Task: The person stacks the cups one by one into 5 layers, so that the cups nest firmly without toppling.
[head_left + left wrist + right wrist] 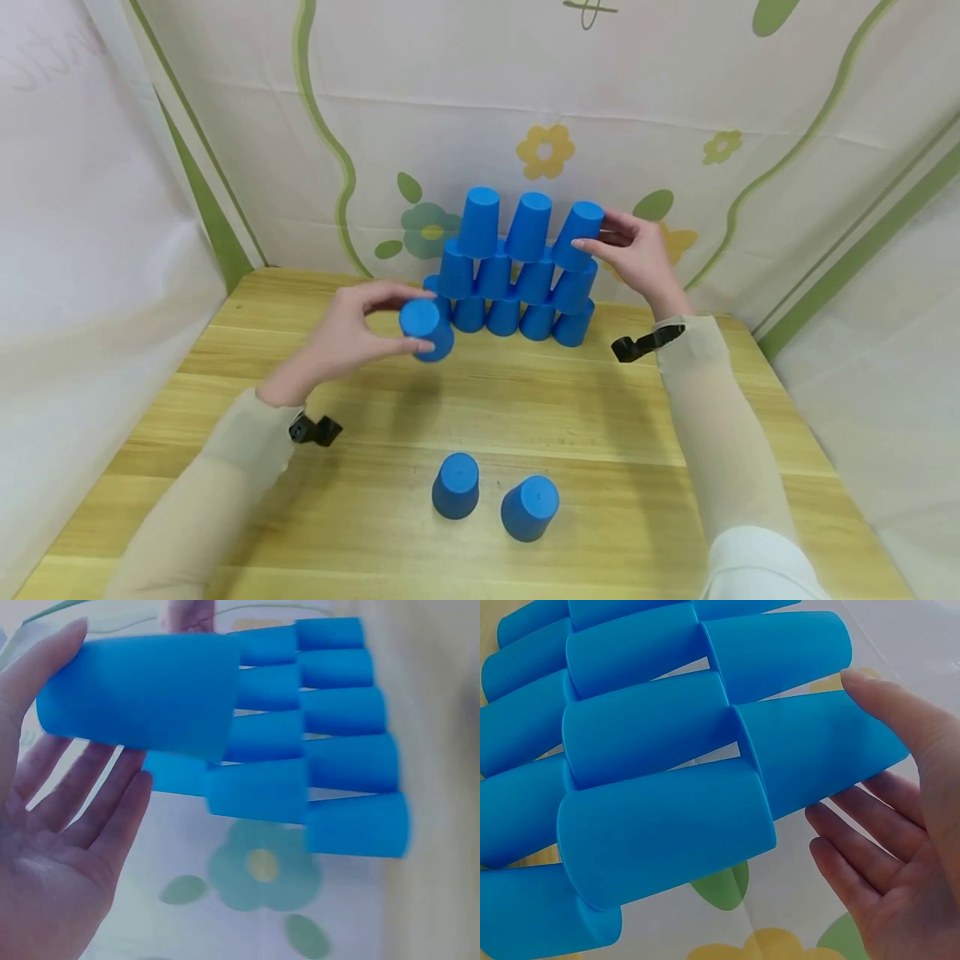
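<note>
My left hand (352, 333) grips an upside-down blue cup (422, 321) between thumb and fingers, in front of the left end of a cup stack. In the left wrist view this held cup (142, 694) overlaps part of the stack. My right hand (637, 254) holds the right-hand cup (581, 229) of the stack's top row. The right wrist view shows that cup (810, 750) resting on the row below, with my thumb on its near side and the fingers behind. The stacked blue cups (502, 317) stand upside down in three tiers, three cups in the top one.
Two more blue cups, a left one (456, 487) and a right one (529, 508), stand upside down near the front of the wooden table (360, 533). Behind the stack hangs a white cloth (450, 75) with printed flowers, and cloth closes both sides too.
</note>
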`<state>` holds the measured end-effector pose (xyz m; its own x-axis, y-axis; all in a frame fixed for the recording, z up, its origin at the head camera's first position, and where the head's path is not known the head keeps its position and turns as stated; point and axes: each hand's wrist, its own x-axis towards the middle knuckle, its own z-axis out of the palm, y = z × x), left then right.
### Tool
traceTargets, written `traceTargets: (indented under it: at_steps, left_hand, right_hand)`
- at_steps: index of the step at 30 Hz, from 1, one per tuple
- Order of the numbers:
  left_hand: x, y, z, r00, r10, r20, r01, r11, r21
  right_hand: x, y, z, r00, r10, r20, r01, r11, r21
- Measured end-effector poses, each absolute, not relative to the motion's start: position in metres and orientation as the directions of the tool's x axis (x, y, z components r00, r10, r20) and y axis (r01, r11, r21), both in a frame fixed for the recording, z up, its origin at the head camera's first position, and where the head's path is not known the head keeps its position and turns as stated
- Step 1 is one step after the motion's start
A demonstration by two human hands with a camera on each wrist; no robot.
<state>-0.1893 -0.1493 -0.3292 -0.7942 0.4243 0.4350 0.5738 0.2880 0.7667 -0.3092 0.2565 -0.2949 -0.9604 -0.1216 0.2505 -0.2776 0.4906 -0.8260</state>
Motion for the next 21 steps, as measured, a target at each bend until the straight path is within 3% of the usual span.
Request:
traceTargets:
  at_steps: [11,21]
  left_hand:
    - [-0.238,-0.127,-0.257,-0.714,0.363,0.599,0.696,0.272,0.665]
    - [-0.273,-0.106,-0.211,-0.782,0.275,0.56,0.624,0.315,0.715]
  right_hand:
    - [-0.298,0.264,-0.307,-0.951,-0.14,0.276,-0.309,0.451,-0.837]
    - [-0.27,0.269,-0.319,-0.937,-0.151,0.315,-0.349,0.453,-0.821]
